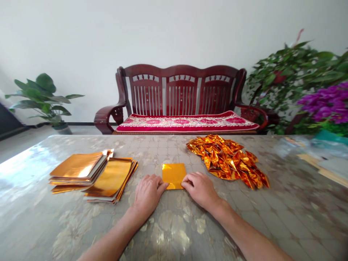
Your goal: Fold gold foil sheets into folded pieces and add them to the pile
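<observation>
A square of shiny gold foil paper lies flat on the table in front of me. My left hand is closed at its lower left corner, thumb and curled fingers on the edge. At the lower right corner my right hand pinches the paper the same way. Left of my hands rest two stacks of gold foil sheets, a farther stack and a nearer stack that touch or overlap. To the right lies a heap of folded orange-gold foil pieces.
A patterned, glossy cover lies over the table. Clear plastic and papers sit at the right edge, near purple flowers. Behind the table stands a dark wooden bench with a red-and-white cushion. A potted plant stands left.
</observation>
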The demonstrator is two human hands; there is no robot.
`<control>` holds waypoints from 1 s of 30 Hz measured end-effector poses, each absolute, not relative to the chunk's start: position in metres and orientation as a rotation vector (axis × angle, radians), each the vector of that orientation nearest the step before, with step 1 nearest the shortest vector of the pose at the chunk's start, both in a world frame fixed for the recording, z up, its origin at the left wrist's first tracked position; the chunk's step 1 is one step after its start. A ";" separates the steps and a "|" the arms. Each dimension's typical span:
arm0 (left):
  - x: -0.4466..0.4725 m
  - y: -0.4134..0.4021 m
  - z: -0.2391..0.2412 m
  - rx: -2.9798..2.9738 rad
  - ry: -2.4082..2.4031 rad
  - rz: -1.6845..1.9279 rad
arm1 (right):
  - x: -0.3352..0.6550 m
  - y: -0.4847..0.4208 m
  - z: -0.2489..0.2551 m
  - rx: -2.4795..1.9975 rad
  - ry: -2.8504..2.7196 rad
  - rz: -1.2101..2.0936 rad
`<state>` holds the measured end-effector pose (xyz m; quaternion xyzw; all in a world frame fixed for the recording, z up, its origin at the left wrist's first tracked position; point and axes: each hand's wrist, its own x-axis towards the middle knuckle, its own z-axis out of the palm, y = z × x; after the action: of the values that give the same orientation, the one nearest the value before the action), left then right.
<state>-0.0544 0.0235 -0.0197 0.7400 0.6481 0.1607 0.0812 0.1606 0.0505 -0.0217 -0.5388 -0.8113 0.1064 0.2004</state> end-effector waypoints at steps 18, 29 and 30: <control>-0.054 0.025 -0.018 2.304 1.966 0.388 | 0.160 0.051 -0.020 -1.516 -2.317 0.251; -0.054 0.022 -0.016 2.304 1.973 0.354 | 0.161 0.050 -0.020 -1.477 -2.345 0.219; -0.054 0.021 -0.016 2.296 1.973 0.372 | 0.161 0.050 -0.020 -1.481 -2.338 0.218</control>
<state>-0.0537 0.0215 -0.0155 0.7520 0.6461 0.1219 0.0455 0.1612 0.0503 -0.0202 -0.5247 -0.8281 0.0772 0.1815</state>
